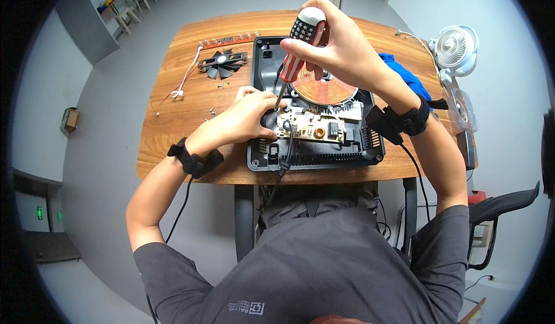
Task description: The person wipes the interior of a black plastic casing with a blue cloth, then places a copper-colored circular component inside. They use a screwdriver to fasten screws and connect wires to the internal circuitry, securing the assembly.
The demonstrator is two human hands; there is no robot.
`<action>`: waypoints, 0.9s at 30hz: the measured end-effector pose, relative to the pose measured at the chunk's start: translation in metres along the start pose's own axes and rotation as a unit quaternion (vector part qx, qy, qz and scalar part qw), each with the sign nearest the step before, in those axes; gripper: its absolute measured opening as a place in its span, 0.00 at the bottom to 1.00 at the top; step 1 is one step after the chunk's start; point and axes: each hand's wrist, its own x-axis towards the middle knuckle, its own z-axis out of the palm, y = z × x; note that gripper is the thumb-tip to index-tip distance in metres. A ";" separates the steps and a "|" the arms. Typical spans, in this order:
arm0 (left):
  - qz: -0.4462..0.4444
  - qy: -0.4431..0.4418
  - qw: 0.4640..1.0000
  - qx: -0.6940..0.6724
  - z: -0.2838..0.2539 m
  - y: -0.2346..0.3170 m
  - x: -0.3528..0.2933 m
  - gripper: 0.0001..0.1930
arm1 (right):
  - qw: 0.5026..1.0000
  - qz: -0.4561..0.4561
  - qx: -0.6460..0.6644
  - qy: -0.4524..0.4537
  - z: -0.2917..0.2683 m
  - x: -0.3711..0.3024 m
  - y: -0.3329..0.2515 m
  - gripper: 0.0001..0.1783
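Head camera view: the right hand (338, 43) is closed around the striped handle of a screwdriver (298, 49), white-capped and patterned with stars. The screwdriver stands tilted, its cap toward the far right and its shaft slanting down to the far-left corner of a circuit board (303, 130). The left hand (251, 116) is at the left end of that board, thumb and forefinger parted, the forefinger beside the screwdriver's shaft; whether it grips anything cannot be told.

The circuit board lies in the near half of an open black housing (256, 75), toward the middle of the tabletop (165, 124). A round copper coil (326, 90) sits beyond it, with a finned metal heat sink (350, 111) at the board's far right. A black cord (284, 165) runs from the board over the housing's near edge.

Left of the housing lie a black cooling fan (221, 65), a narrow orange circuit strip (228, 40) with a white cable (186, 76), and several loose screws (221, 86). A blue cloth (404, 75) lies to the far right, near a white desk fan (455, 49).
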 end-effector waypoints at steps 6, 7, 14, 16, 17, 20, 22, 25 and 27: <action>-0.003 -0.008 1.000 0.005 -0.001 0.001 0.001 0.38 | 0.999 -0.010 -0.030 -0.013 0.003 -0.003 0.000 0.27; -0.010 -0.011 1.000 0.009 -0.001 0.001 0.000 0.38 | 0.999 -0.020 -0.028 -0.015 0.005 -0.004 0.000 0.27; 0.010 -0.005 1.000 0.026 0.003 -0.006 -0.002 0.37 | 0.994 -0.047 -0.074 -0.058 0.015 -0.010 -0.005 0.28; 0.007 -0.016 0.999 0.030 0.001 -0.004 -0.001 0.38 | 0.994 -0.053 -0.071 -0.058 0.016 -0.012 -0.004 0.28; 0.005 -0.021 0.999 0.031 -0.001 -0.002 0.000 0.38 | 0.994 -0.056 -0.070 -0.058 0.017 -0.013 -0.005 0.28; -0.001 -0.012 1.000 0.008 -0.006 0.007 0.000 0.38 | 0.993 -0.061 -0.077 -0.063 0.019 -0.015 -0.008 0.27; 0.009 0.001 1.000 0.016 -0.005 0.007 -0.001 0.38 | 0.993 -0.068 -0.071 -0.067 0.022 -0.015 -0.007 0.27; 0.005 -0.001 1.000 0.015 -0.002 0.005 -0.001 0.34 | 0.992 -0.080 -0.062 -0.069 0.026 -0.016 -0.004 0.27; 0.001 -0.007 1.000 0.014 -0.002 0.006 -0.001 0.34 | 0.991 -0.084 -0.071 -0.071 0.026 -0.017 -0.004 0.27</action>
